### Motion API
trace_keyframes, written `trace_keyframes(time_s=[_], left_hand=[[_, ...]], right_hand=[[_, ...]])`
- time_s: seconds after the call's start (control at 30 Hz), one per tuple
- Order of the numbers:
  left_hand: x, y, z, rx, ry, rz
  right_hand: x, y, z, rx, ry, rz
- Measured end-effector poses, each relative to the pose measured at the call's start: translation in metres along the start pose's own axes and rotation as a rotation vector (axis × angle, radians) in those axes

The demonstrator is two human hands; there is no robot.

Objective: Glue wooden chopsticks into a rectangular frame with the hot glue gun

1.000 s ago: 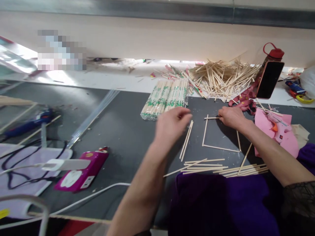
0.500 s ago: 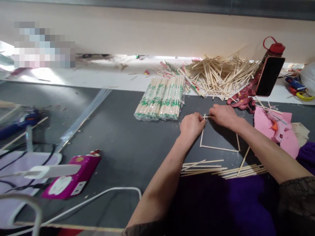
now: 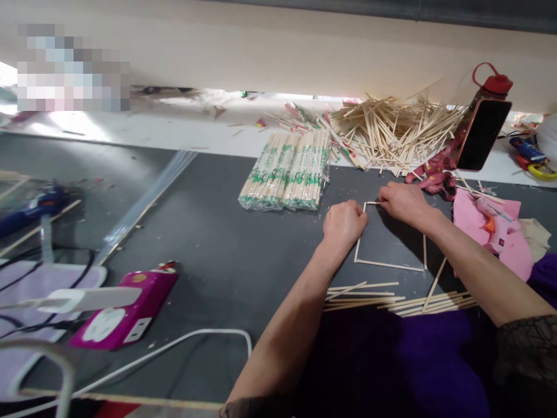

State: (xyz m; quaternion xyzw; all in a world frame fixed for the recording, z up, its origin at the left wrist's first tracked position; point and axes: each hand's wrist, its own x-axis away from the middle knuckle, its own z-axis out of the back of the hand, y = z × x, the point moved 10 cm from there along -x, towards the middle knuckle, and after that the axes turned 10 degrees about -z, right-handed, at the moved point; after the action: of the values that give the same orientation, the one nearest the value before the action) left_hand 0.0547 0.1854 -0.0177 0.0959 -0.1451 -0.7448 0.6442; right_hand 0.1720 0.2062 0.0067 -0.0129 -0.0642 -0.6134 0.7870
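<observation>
Thin wooden sticks form a four-sided frame [image 3: 389,266] flat on the dark grey table. My left hand [image 3: 343,225] is closed in a pinch on the frame's left stick [image 3: 357,251], close to the upper left corner. The far stick [image 3: 373,203] meets that stick's top end. Its other part is pinched by my right hand [image 3: 404,202], whose fingers and shadow hide the upper right corner. Between my forearms, nearer my body, lie several loose sticks [image 3: 365,299].
Wrapped chopstick packs [image 3: 285,171] lie left of my hands, with a heap of sticks [image 3: 391,133] behind. A phone [image 3: 484,136] leans against a red-capped bottle [image 3: 498,84]. At right is a pink glue gun [image 3: 500,226]; at left, a magenta power strip [image 3: 130,307] and clear glue sticks [image 3: 150,197].
The far stick has shifted slightly right, so its end now sits at the left stick's tip rather than crossing it. My right hand has moved a little right; the view has shifted slightly.
</observation>
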Motion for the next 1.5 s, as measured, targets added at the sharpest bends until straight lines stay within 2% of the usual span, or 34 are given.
trace_keyframes(time_s=[0.43,0.53,0.63,0.7,0.77,0.87,0.97,1.03,1.13,1.3,1.37,1.43,1.5], left_hand=[[0.005,0.004,-0.003,0.024,-0.031,-0.014],[0.005,0.005,-0.002,0.046,-0.028,-0.019],[0.005,0.004,-0.001,0.068,-0.026,-0.010],[0.004,0.004,0.000,0.079,-0.020,-0.013],[0.004,0.004,0.000,0.087,-0.019,-0.023],[0.003,0.005,0.000,0.084,-0.022,-0.030],[0.003,0.004,0.000,0.070,-0.021,-0.029],[0.002,0.004,0.000,0.061,-0.023,-0.030],[0.001,0.004,-0.002,0.051,-0.042,-0.023],[0.001,0.005,-0.002,0.035,-0.034,-0.032],[0.001,0.005,-0.003,0.039,-0.030,-0.035],[0.001,0.004,-0.004,0.049,-0.025,-0.033],[0.001,0.004,-0.004,0.056,-0.015,-0.034]], right_hand=[[-0.001,0.001,-0.003,-0.016,-0.045,-0.028],[0.005,0.000,0.005,-0.010,-0.026,-0.036],[0.025,0.004,0.021,-0.040,0.028,-0.029],[0.046,0.020,0.030,-0.088,0.052,-0.060],[0.073,0.050,0.036,-0.154,0.080,-0.140],[0.121,0.123,0.035,-0.246,0.168,-0.393],[0.169,0.196,0.014,-0.193,0.187,-0.729],[0.185,0.219,-0.011,-0.185,0.090,-0.828],[0.189,0.230,-0.038,-0.223,-0.005,-0.904],[0.180,0.235,-0.047,-0.338,0.015,-0.981],[0.187,0.241,-0.051,-0.558,0.083,-1.043],[0.198,0.247,-0.058,-0.886,0.191,-1.104],[0.205,0.247,-0.061,-1.211,0.322,-1.083]])
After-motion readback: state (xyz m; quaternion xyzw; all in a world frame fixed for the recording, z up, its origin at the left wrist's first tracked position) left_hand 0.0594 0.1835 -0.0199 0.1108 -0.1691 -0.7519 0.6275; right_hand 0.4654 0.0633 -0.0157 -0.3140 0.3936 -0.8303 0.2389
